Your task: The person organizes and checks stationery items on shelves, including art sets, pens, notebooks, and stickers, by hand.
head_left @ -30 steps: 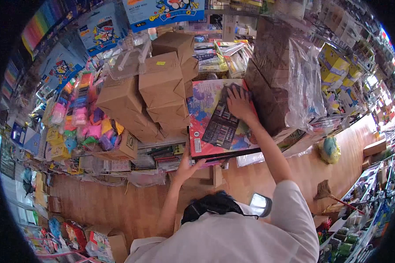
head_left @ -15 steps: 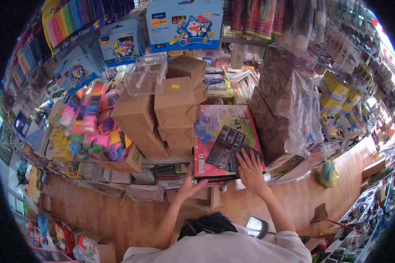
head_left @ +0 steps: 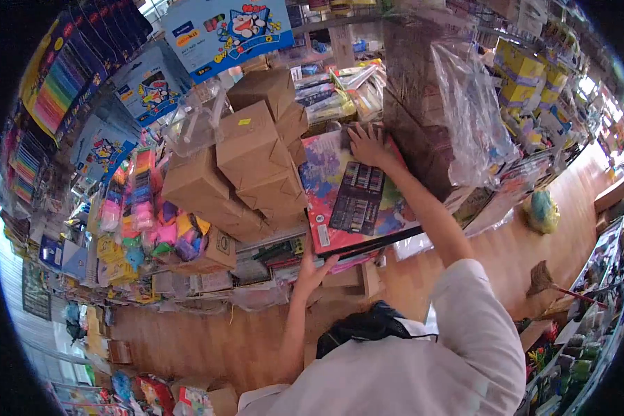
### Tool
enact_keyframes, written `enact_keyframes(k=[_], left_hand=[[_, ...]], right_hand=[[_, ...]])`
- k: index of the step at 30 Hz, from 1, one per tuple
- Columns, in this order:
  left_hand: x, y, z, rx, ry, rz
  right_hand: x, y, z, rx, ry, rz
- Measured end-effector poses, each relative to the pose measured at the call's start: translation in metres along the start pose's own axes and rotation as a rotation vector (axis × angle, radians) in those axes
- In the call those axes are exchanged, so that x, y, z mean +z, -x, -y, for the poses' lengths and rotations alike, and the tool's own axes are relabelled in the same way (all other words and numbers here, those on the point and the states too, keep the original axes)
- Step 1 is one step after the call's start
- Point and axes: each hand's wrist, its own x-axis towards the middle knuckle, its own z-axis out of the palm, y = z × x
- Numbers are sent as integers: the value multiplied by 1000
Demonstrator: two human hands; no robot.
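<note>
An art set box point(head_left: 326, 194) with a red, paint-splashed cover lies flat on the crowded shelf, dark edges showing along its near side. My left hand point(head_left: 310, 274) grips its near-left corner, fingers up the side and thumb along the front edge. Across the far end of the cover, my right hand point(head_left: 369, 145) lies with fingers spread, its forearm passing over the box's right side. Brown cardboard boxes point(head_left: 256, 149) are stacked just left of the art set. A tall dark carton point(head_left: 416, 111), partly wrapped in clear plastic, stands to its right.
Colourful soft packets point(head_left: 142, 208) fill a carton at the left. Blue crayon packs point(head_left: 232, 38) hang above the shelf. A broom point(head_left: 544, 277) and a yellow-green bag point(head_left: 541, 211) are on the wooden floor point(head_left: 187, 340) at the right.
My right hand has slid from the near right of the cover to its far edge, uncovering the printed picture. My left hand stays at the near-left corner. The view has shifted and tilted.
</note>
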Motion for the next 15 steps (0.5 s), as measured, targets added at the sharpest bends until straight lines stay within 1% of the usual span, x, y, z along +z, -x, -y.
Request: enact_keyframes(k=[2, 5, 7, 8, 10, 11, 14, 15], left_hand=[[-1, 0, 9, -14, 41, -3], [-3, -1, 23, 35, 34, 21], [-2, -1, 24, 41, -26, 5], [-1, -3, 25, 48, -23, -4], [-1, 0, 24, 18, 3, 14], [-1, 2, 23, 11, -3, 19], [1, 2, 12, -45, 35, -4], [0, 1, 17, -5, 44, 5]], right_hand=[[-15, 44, 7, -59, -40, -2], [-58, 159, 29, -180, 35, -93], [-88, 212, 39, -177, -10, -77], [-96, 213, 37, -186, -5, -80], [-102, 219, 37, -142, -55, -19], [-95, 210, 35, -118, 5, -16], [-57, 141, 16, -79, 68, -22], [-44, 111, 10, -64, 99, -15]])
